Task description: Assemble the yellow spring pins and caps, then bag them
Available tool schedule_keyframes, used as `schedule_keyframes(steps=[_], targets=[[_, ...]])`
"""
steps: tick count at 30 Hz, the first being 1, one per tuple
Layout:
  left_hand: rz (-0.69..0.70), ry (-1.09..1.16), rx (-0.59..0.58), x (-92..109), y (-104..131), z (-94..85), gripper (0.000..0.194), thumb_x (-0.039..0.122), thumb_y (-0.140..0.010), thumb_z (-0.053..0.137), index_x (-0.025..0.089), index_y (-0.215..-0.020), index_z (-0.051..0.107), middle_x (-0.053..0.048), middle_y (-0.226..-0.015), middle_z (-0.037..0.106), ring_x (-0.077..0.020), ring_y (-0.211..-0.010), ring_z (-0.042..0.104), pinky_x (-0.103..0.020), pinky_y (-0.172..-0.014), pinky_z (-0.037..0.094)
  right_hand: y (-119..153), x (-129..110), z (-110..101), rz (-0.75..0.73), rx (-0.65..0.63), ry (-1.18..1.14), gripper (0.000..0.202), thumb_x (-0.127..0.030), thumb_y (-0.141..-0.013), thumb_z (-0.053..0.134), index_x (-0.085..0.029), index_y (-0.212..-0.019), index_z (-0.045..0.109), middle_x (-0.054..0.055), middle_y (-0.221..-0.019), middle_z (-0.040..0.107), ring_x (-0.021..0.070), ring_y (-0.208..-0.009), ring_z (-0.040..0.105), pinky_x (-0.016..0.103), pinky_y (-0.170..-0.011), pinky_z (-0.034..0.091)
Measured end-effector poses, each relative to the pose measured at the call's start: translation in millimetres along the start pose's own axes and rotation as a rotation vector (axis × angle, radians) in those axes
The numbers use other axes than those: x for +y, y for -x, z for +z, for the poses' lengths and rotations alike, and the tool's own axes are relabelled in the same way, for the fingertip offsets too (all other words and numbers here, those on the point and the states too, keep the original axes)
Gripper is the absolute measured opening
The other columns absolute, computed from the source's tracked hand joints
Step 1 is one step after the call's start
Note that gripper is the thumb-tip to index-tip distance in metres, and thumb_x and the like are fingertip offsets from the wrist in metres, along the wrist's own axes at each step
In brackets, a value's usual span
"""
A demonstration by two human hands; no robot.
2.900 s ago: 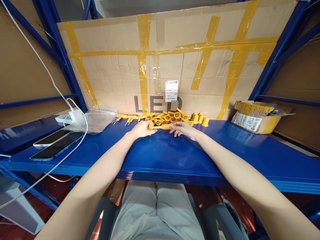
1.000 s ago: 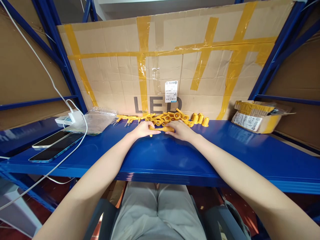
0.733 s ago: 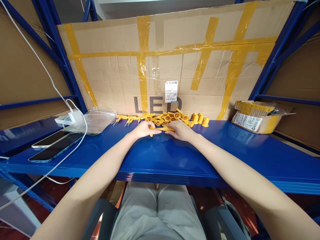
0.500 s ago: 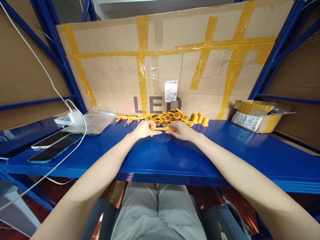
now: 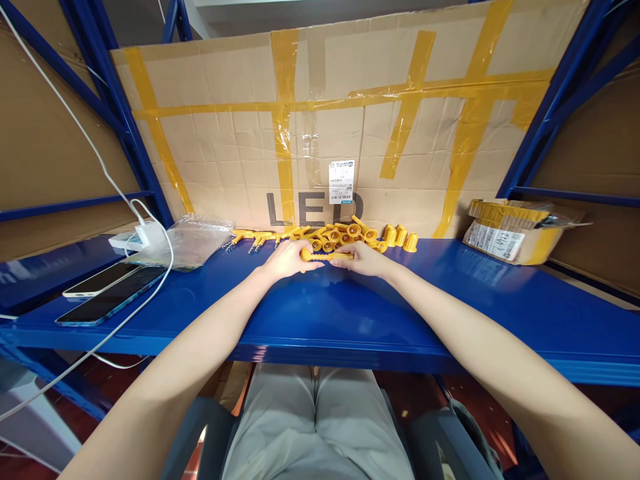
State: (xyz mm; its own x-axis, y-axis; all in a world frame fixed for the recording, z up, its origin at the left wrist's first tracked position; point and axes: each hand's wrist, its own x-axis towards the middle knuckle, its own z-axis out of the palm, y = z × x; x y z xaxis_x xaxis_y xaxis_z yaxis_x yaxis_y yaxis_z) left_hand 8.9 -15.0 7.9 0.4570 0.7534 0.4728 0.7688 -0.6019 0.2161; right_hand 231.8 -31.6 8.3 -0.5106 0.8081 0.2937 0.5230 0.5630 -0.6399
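Note:
Above the near-middle of the blue shelf, both hands hold one yellow plastic piece with a ribbed stem (image 5: pixel 331 256), level from left to right. My left hand (image 5: pixel 290 260) is closed around its rounded left end. The fingers of my right hand (image 5: pixel 364 258) pinch the other end, which they partly hide. Just behind the hands lies a pile of yellow plastic pieces with round cup-like ends (image 5: pixel 353 231). To the left of the pile sit several yellow pieces with twisted metal ends (image 5: pixel 257 240). Yellow thimble-shaped caps (image 5: pixel 411 242) stand upright on the right.
Two phones (image 5: pixel 107 293), a white charger (image 5: pixel 149 233) with its cable and a clear plastic bag (image 5: pixel 200 241) lie on the left of the blue shelf (image 5: pixel 340 313). A small taped box (image 5: pixel 515 233) stands at right. Taped cardboard (image 5: pixel 230 153) closes the back.
My right hand has shifted very slightly along the yellow piece. Both hands keep hold of it, and the other things have stayed where they were.

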Motion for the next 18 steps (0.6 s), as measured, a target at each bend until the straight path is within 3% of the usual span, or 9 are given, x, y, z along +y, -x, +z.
schedule_keyframes(steps=[5, 14, 18], targets=[[0.036, -0.027, 0.023, 3.8, 0.9, -1.2, 0.041, 0.056, -0.069, 0.069, 0.018, -0.085, 0.061, -0.006, -0.076, 0.066, -0.0245, -0.072, 0.062, -0.03, -0.064, 0.042, -1.2, 2.0, -1.0, 0.053, -0.025, -0.162, 0.042, -0.057, -0.067, 0.065, -0.015, -0.067, 0.063, -0.001, -0.058, 0.054, 0.0108, -0.054, 0.048, 0.025, -0.053, 0.037], [0.066, -0.082, 0.019, 8.2, 0.7, -3.4, 0.042, 0.055, -0.072, 0.067, 0.018, -0.091, 0.062, -0.009, -0.09, 0.068, -0.0269, -0.081, 0.064, -0.032, -0.07, 0.045, 2.9, -1.7, -3.1, 0.085, -0.051, -0.267, 0.045, -0.057, -0.067, 0.067, -0.015, -0.056, 0.058, -0.002, -0.051, 0.051, 0.0088, -0.05, 0.044, 0.024, -0.049, 0.032], [0.073, -0.086, 0.023, 7.3, -0.6, -3.6, 0.043, 0.055, -0.073, 0.067, 0.018, -0.094, 0.063, -0.009, -0.094, 0.068, -0.027, -0.085, 0.064, -0.033, -0.074, 0.046, 1.1, 1.5, -1.7, 0.108, -0.03, -0.312, 0.042, -0.055, -0.066, 0.069, -0.014, -0.066, 0.064, -0.001, -0.055, 0.055, 0.0094, -0.052, 0.048, 0.024, -0.049, 0.035]])
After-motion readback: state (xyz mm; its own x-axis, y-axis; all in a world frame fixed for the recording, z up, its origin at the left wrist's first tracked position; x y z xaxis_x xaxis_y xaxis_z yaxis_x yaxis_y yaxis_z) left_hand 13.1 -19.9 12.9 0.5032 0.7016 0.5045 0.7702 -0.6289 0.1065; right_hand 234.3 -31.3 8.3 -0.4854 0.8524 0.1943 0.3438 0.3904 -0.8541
